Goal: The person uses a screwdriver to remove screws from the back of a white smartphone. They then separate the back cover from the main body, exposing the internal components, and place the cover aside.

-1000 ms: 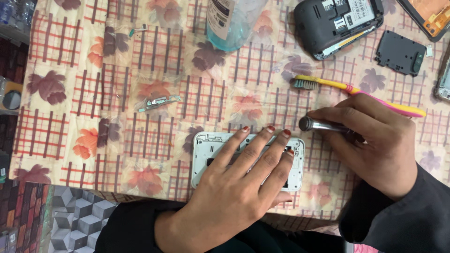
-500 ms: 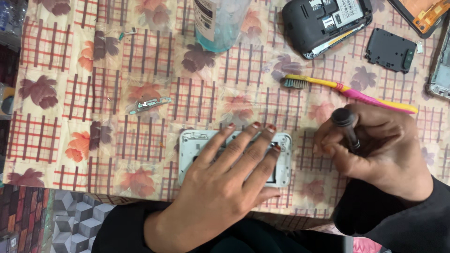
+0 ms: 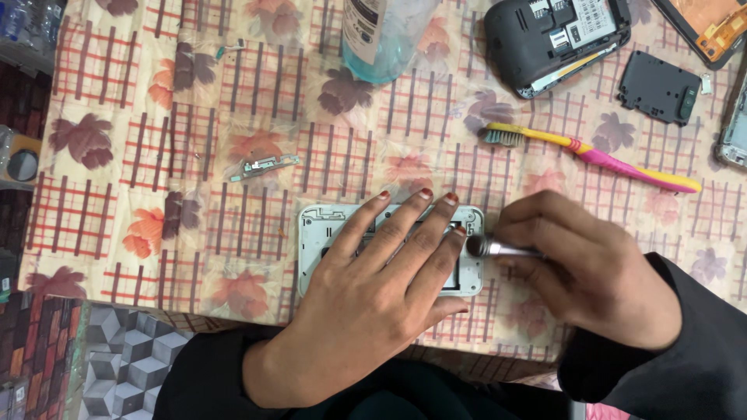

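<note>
— Our left hand [image 3: 372, 292] lies flat, fingers spread, pressing the white plastic phone frame [image 3: 319, 233] below the toothbrush [image 3: 591, 153].
— And our right hand [image 3: 591, 272] pinches a slim metal screwdriver [image 3: 498, 249] at the frame's right edge.

Floral-clothed table [image 3: 156, 117] bears white frame [image 3: 319, 233], toothbrush [image 3: 591, 155], bottle [image 3: 381, 39].

Tabletop [image 3: 156, 117] cloth was cream with red check lines and orange/maroon leaves. Phone frame [image 3: 315, 233] — white-grey. Screwdriver [image 3: 498, 249] — silver metal. Toothbrush [image 3: 599, 159] was yellow into pink. Bottle [image 3: 381, 39] clear blue. Sleeve [image 3: 700, 350] black, fingernails [image 3: 426, 192] dark red.
</note>
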